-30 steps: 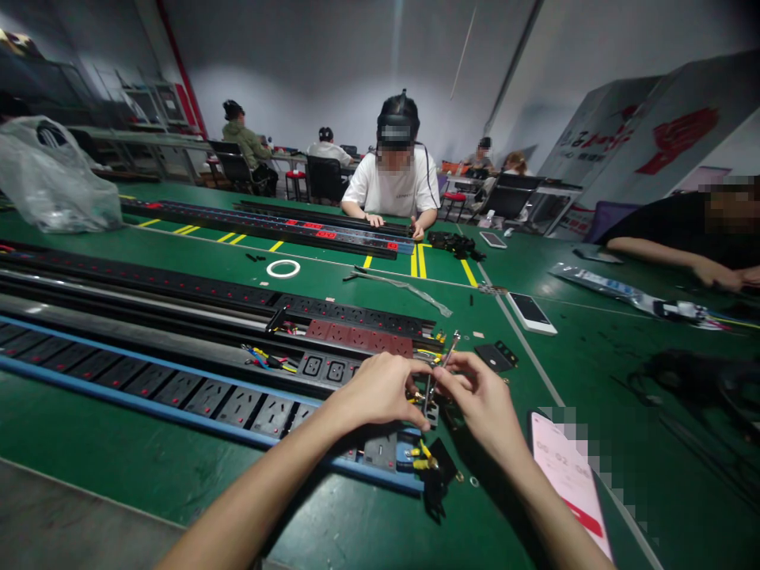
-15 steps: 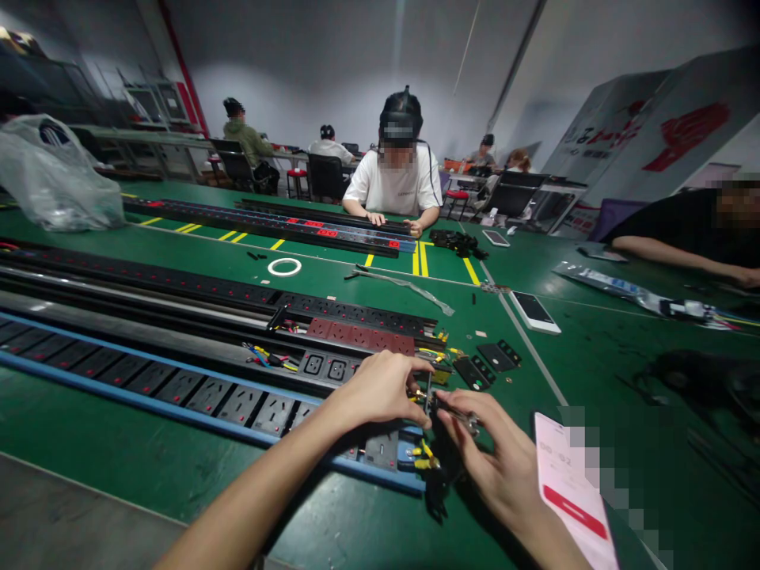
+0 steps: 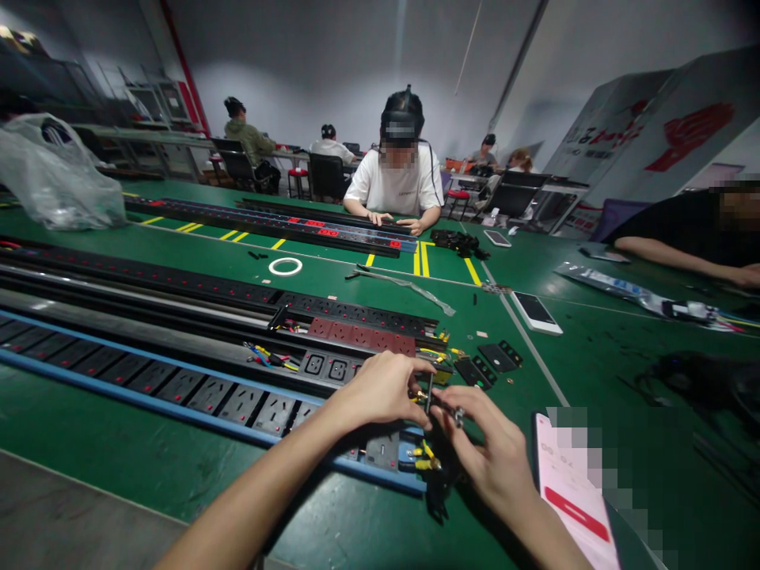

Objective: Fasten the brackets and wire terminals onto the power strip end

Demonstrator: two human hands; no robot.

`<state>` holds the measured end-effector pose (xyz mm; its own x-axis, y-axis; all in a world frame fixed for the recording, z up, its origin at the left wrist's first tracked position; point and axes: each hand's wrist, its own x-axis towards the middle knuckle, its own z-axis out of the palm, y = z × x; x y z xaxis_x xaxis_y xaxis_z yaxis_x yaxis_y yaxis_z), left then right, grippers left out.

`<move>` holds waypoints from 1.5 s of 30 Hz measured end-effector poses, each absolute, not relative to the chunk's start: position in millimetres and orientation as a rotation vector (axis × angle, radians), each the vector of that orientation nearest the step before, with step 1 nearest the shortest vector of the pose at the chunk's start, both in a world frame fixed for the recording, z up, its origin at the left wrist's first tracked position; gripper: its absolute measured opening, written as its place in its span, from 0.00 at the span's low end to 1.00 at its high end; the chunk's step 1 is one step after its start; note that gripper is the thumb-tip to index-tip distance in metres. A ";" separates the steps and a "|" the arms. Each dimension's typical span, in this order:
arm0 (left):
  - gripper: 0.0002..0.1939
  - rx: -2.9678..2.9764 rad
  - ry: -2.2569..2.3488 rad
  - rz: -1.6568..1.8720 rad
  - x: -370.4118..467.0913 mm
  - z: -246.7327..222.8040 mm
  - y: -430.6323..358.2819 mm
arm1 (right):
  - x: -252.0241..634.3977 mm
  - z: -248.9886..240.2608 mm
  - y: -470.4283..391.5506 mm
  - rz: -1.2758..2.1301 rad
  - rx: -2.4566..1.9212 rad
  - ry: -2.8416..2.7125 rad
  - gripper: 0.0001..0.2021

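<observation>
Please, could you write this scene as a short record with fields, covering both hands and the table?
Left hand: the left hand pinches a thin plate, seen edge-on
Right hand: the right hand grips a slim metal tool close against it
Beside hands: blue-edged socket strip; yellow-sleeved terminals
Beyond hands: black bracket; white ring
Surface: green table
Across table: co-worker, white shirt
Unclear: tool's exact type

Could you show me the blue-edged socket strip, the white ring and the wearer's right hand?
Blue-edged socket strip (image 3: 241,406): head view, on a socket face.
White ring (image 3: 285,274): head view, on its near rim.
Right hand (image 3: 495,447): head view, on its back.
</observation>
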<state>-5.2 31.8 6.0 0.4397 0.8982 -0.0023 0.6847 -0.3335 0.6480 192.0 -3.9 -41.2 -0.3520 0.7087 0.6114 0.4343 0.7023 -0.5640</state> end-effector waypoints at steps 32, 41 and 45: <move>0.40 2.074 1.373 0.463 -5.2 5.6 33.1 | 188.6 -48.4 10.4 0.864 -1.298 -1.849 0.13; 0.29 1.944 1.123 0.438 -13.6 0.4 43.8 | 183.5 -61.0 3.4 0.905 -1.361 -1.676 0.19; 0.18 2.161 1.095 0.421 -15.3 0.4 51.6 | 182.2 -61.9 0.8 0.882 -1.320 -1.665 0.18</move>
<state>-15.3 51.6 0.4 0.5958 0.8030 -0.0134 0.5870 -0.4239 0.6897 182.2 0.8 -61.9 -0.1181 0.9778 0.1732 0.4064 0.2067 -0.8900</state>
